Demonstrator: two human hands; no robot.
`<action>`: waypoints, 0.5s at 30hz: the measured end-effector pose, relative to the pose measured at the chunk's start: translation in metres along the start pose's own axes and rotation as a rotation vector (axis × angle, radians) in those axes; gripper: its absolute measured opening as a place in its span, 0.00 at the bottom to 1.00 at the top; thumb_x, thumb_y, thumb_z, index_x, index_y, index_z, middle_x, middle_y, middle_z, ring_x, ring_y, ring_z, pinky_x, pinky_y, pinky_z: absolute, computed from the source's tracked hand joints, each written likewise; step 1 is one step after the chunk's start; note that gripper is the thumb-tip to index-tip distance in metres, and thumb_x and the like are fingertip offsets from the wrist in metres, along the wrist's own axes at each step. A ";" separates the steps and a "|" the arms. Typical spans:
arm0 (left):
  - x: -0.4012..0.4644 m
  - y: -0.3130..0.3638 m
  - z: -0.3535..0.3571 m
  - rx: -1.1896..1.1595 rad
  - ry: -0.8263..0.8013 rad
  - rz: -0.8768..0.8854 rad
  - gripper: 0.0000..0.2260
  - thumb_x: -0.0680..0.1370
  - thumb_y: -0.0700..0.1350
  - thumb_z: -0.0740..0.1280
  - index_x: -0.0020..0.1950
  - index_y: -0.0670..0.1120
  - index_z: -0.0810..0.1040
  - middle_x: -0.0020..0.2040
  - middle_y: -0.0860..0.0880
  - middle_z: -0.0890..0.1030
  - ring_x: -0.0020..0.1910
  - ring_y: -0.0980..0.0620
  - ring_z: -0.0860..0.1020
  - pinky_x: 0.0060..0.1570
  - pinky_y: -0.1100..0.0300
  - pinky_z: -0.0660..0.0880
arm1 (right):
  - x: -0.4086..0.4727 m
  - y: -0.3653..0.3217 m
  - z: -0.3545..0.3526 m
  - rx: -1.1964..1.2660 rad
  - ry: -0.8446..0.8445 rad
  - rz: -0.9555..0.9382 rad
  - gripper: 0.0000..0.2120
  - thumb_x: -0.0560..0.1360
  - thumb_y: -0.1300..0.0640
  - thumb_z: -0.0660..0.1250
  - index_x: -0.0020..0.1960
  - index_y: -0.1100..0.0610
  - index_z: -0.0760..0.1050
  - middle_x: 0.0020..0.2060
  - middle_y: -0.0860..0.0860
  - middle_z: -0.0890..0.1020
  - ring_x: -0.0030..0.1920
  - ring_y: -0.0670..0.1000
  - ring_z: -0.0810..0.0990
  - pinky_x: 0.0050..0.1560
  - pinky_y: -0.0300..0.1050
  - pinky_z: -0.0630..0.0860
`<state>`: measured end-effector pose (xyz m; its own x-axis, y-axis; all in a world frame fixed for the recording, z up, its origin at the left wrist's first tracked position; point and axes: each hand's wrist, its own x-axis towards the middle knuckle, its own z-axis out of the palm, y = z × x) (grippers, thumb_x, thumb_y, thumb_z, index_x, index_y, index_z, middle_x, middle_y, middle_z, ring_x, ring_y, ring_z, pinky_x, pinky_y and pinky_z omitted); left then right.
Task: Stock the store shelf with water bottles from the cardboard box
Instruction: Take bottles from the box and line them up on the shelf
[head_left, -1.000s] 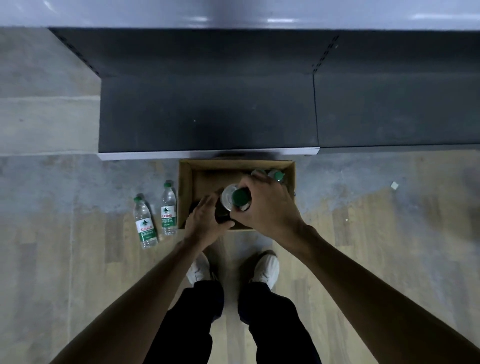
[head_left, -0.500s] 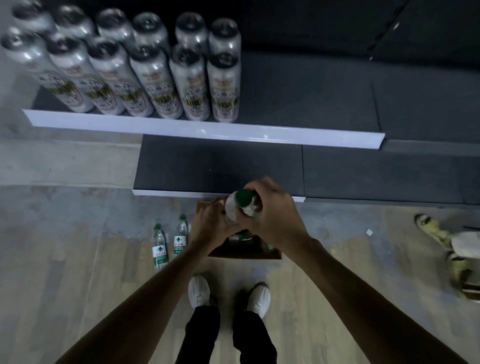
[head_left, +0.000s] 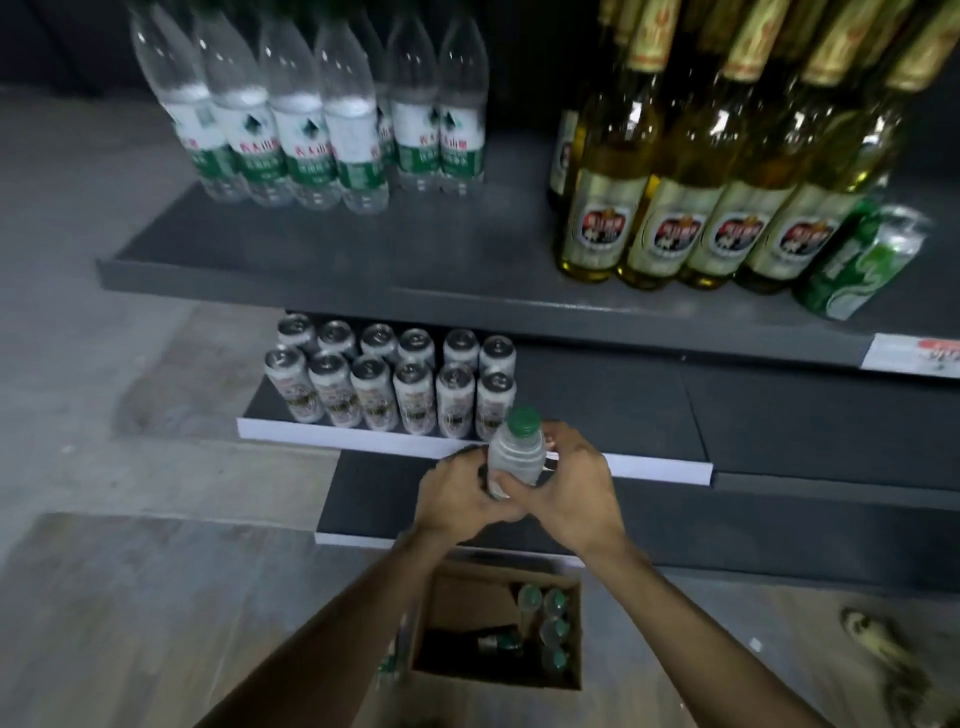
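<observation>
A clear water bottle (head_left: 517, 451) with a green cap stands upright in both my hands, in front of the lower shelves. My left hand (head_left: 460, 496) wraps its lower left side and my right hand (head_left: 574, 488) wraps its right side. Below my forearms the open cardboard box (head_left: 457, 597) sits on the floor with several green-capped bottles (head_left: 550, 631) inside. On the upper dark shelf (head_left: 363, 260) a group of water bottles (head_left: 311, 119) with green and white labels stands at the left.
Green glass beer bottles (head_left: 691, 197) and a green can (head_left: 857, 260) fill the right of the upper shelf. Silver cans (head_left: 395, 384) stand on the shelf below. A shoe (head_left: 878, 644) lies on the floor at the right.
The view has tilted up from the floor and box to the upper shelves. Both hands have lifted the bottle out of the box and higher, and it has turned upright.
</observation>
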<state>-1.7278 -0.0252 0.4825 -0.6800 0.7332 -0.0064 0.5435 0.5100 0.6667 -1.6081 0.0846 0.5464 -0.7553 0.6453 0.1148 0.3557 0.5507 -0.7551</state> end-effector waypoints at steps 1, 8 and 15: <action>0.002 0.006 -0.014 -0.020 0.007 0.016 0.27 0.57 0.68 0.71 0.51 0.55 0.79 0.43 0.56 0.84 0.43 0.53 0.82 0.37 0.61 0.72 | 0.005 -0.011 -0.006 0.000 0.011 -0.022 0.29 0.61 0.42 0.79 0.59 0.49 0.76 0.51 0.46 0.82 0.49 0.46 0.81 0.47 0.37 0.75; 0.020 0.044 -0.098 -0.088 0.091 0.092 0.20 0.59 0.68 0.70 0.47 0.63 0.74 0.35 0.65 0.77 0.40 0.61 0.79 0.30 0.72 0.65 | 0.041 -0.096 -0.040 -0.020 0.074 -0.127 0.30 0.56 0.33 0.73 0.53 0.47 0.76 0.42 0.41 0.80 0.39 0.42 0.78 0.36 0.30 0.68; 0.033 0.059 -0.165 -0.049 0.180 0.166 0.31 0.63 0.70 0.71 0.63 0.61 0.73 0.50 0.62 0.83 0.48 0.63 0.81 0.44 0.61 0.78 | 0.068 -0.159 -0.062 0.000 0.158 -0.190 0.23 0.58 0.35 0.77 0.48 0.41 0.73 0.39 0.38 0.80 0.39 0.38 0.79 0.36 0.33 0.75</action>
<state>-1.7993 -0.0449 0.6442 -0.6628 0.7106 0.2361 0.6335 0.3639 0.6828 -1.6820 0.0739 0.7145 -0.7132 0.6051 0.3539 0.2156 0.6697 -0.7106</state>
